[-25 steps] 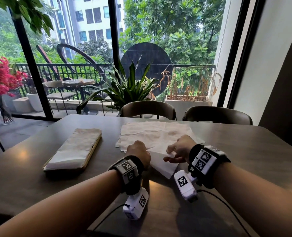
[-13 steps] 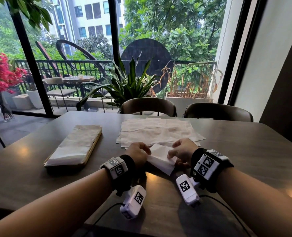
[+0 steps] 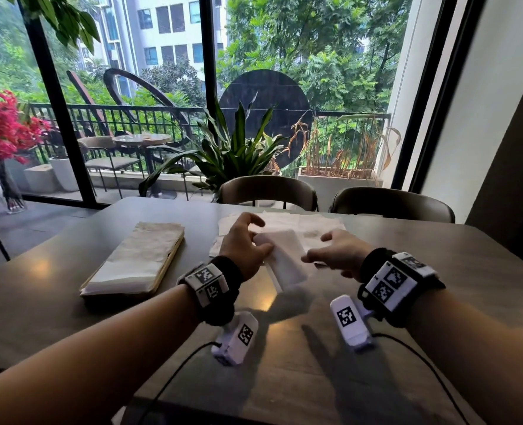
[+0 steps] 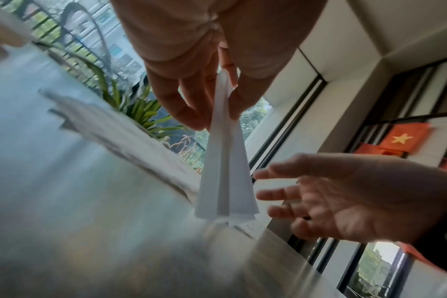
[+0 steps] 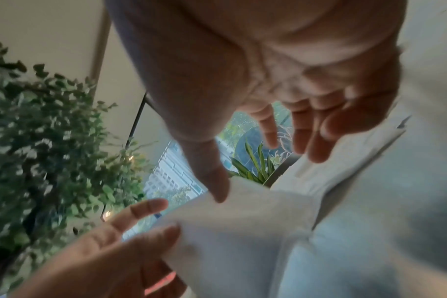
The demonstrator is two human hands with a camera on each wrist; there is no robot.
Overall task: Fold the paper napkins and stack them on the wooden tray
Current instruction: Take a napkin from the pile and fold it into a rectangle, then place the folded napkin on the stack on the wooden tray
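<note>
A person's left hand pinches a folded napkin between thumb and fingers, lifted clear of the dark counter at a window-side dining table. The right hand hovers just beside it, fingers spread and relaxed, holding nothing. The napkin looks folded down to a narrow strip, so this one appears ready to go to the stack.

Just beyond the hands, a loose spread of unfolded napkins lies flat on the counter, a sign that several folds are left. To the left, well apart from the hands, the wooden tray carries a pile of folded napkins that covers nearly its whole top; only its light right rim shows. How many lie there cannot be told.

The stretch of counter between hand and tray is bare, leaving an open path leftward. The tray sits well in from the counter's near and left edges. Across the counter stand two chairs, with a potted plant and the window behind.
</note>
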